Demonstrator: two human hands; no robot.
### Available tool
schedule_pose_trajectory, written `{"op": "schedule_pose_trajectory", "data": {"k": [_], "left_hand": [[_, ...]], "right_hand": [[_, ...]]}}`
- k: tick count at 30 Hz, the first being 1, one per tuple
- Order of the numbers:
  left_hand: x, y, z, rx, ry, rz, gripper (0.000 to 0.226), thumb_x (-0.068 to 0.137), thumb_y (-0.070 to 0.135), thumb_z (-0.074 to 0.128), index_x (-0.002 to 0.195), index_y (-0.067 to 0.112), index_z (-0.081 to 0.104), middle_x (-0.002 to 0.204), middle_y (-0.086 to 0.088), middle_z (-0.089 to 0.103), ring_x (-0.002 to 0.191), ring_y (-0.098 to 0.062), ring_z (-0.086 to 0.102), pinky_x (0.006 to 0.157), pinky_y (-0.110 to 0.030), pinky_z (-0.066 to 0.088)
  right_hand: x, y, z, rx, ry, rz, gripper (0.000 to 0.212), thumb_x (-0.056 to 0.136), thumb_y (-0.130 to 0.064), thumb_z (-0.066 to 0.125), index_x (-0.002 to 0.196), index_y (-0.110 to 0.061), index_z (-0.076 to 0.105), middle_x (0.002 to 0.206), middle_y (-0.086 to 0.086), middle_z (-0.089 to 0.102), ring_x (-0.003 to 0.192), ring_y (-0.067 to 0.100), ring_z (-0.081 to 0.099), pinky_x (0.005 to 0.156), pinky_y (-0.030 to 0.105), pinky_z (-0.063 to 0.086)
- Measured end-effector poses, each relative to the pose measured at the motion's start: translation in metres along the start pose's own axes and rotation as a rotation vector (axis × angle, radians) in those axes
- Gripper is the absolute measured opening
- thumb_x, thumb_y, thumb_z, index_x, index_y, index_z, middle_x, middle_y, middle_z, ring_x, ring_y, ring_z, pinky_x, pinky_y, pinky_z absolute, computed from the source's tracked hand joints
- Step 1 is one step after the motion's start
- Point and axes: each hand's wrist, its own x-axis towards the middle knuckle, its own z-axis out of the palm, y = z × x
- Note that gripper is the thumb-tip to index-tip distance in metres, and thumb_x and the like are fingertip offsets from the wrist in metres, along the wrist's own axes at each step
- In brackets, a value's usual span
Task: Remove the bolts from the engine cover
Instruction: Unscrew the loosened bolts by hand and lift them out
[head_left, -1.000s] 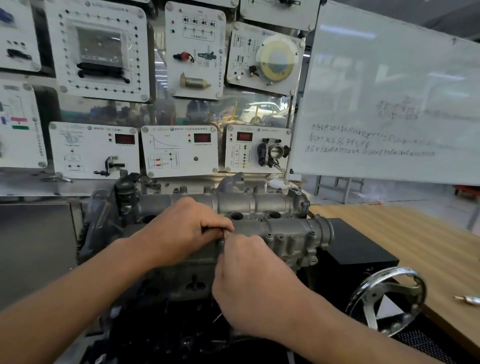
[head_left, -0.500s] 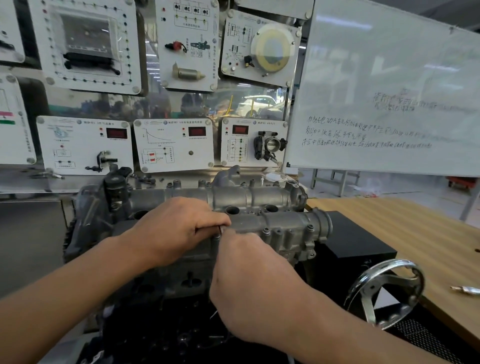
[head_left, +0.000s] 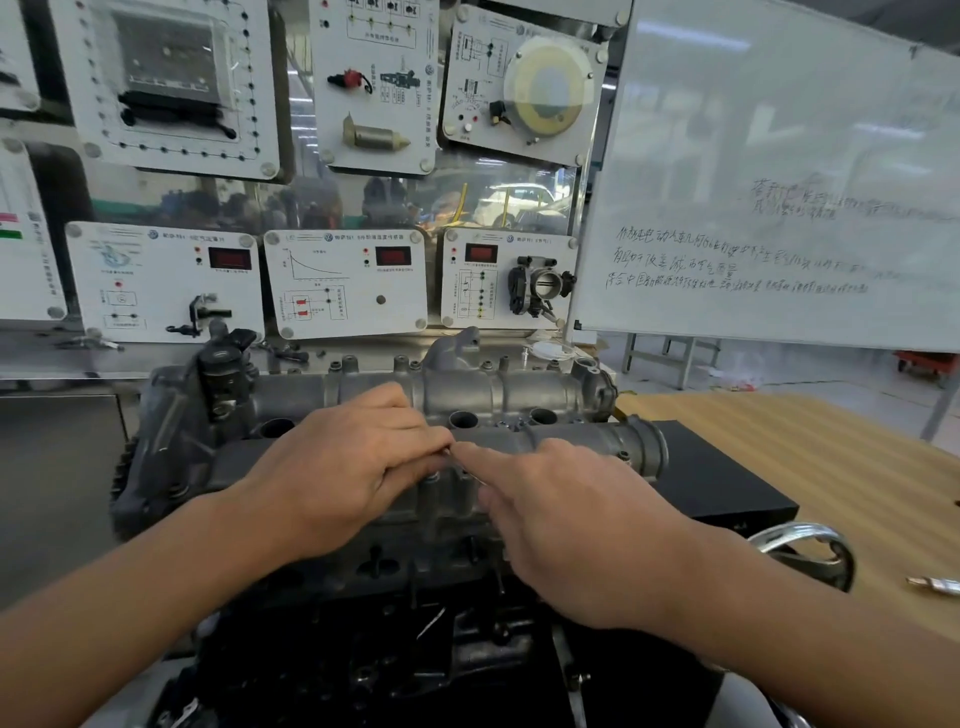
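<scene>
Left hand (head_left: 353, 467) pinches bolt (head_left: 448, 453) over engine cover (head_left: 467, 395); right hand (head_left: 566, 525) touching

Head camera looks forward-down, close over engine cover (head_left: 467, 400).

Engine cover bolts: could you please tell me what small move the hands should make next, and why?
Probably lift the thin metal piece clear of the engine cover and set it aside: the left hand pinches it, the right hand touches it, and more bolts stand along the rear edge.
</scene>
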Motion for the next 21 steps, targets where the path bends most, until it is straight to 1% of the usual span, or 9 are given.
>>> {"op": "schedule_pose_trajectory", "data": {"k": [3,5,8,10,12,14,16,18,21], "left_hand": [[-0.001,0.001,0.000,0.027,0.005,-0.011,0.039,0.101,0.043,0.038,0.115,0.026,0.070,0.092,0.021,0.066,0.090,-0.007,0.051,0.066,-0.033,0.054],[-0.002,0.001,0.001,0.032,0.002,-0.012,0.038,0.101,0.043,0.038,0.112,0.024,0.070,0.092,0.019,0.066,0.088,-0.008,0.053,0.066,-0.034,0.054],[0.000,0.002,0.002,0.035,0.007,-0.020,0.040,0.102,0.045,0.036,0.104,0.024,0.070,0.087,0.017,0.065,0.083,-0.010,0.055,0.065,-0.036,0.053],[0.000,0.003,0.002,0.033,0.023,-0.039,0.039,0.103,0.047,0.036,0.101,0.027,0.069,0.084,0.017,0.063,0.079,-0.008,0.054,0.062,-0.036,0.052],[0.001,0.004,0.003,0.036,0.037,-0.054,0.038,0.102,0.048,0.036,0.098,0.029,0.068,0.082,0.018,0.062,0.077,-0.006,0.052,0.060,-0.035,0.051],[0.001,0.004,0.003,0.037,0.042,-0.065,0.038,0.102,0.048,0.035,0.097,0.029,0.068,0.080,0.018,0.062,0.077,-0.005,0.051,0.059,-0.034,0.050],[0.001,0.005,0.003,0.030,0.039,-0.078,0.040,0.102,0.049,0.035,0.096,0.028,0.069,0.080,0.018,0.062,0.077,-0.006,0.052,0.060,-0.035,0.050],[0.002,0.006,0.003,0.031,0.033,-0.094,0.041,0.101,0.050,0.035,0.096,0.028,0.069,0.079,0.017,0.062,0.077,-0.007,0.053,0.060,-0.035,0.050],[0.004,0.010,0.004,0.039,0.058,-0.125,0.039,0.100,0.050,0.038,0.091,0.028,0.070,0.076,0.018,0.061,0.075,-0.005,0.051,0.058,-0.034,0.049]], "right_hand": [[0.001,0.003,0.009,-0.103,0.125,-0.057,0.036,0.106,-0.040,0.026,0.141,-0.037,0.026,0.072,-0.002,0.055,0.060,0.026,0.052,0.057,0.036,0.048],[0.003,0.006,0.012,-0.141,0.146,-0.094,0.034,0.106,-0.043,0.022,0.136,-0.033,0.034,0.073,-0.005,0.054,0.060,0.023,0.050,0.057,0.035,0.047],[0.006,0.014,0.012,-0.123,0.130,-0.150,0.033,0.105,-0.042,0.025,0.129,-0.028,0.045,0.076,-0.008,0.053,0.068,0.020,0.048,0.067,0.036,0.046],[0.008,0.018,0.010,-0.119,0.138,-0.192,0.033,0.105,-0.040,0.027,0.124,-0.026,0.050,0.083,-0.008,0.060,0.077,0.015,0.046,0.077,0.033,0.038],[0.010,0.022,0.009,-0.129,0.145,-0.233,0.031,0.105,-0.039,0.029,0.121,-0.025,0.052,0.086,-0.009,0.063,0.080,0.012,0.039,0.076,0.031,0.030],[0.013,0.027,0.010,-0.124,0.151,-0.276,0.025,0.105,-0.036,0.035,0.115,-0.023,0.054,0.080,-0.010,0.061,0.078,0.011,0.033,0.073,0.032,0.029],[0.015,0.030,0.012,-0.107,0.172,-0.317,0.017,0.103,-0.032,0.043,0.108,-0.022,0.055,0.073,-0.012,0.055,0.075,0.010,0.028,0.069,0.031,0.027],[0.018,0.037,0.014,-0.115,0.172,-0.347,0.021,0.102,-0.032,0.044,0.111,-0.020,0.058,0.073,-0.012,0.055,0.074,0.009,0.029,0.069,0.030,0.029],[0.027,0.057,0.010,-0.155,0.130,-0.419,0.036,0.103,-0.039,0.037,0.128,-0.021,0.058,0.091,-0.008,0.059,0.083,0.010,0.039,0.077,0.032,0.040]]}}
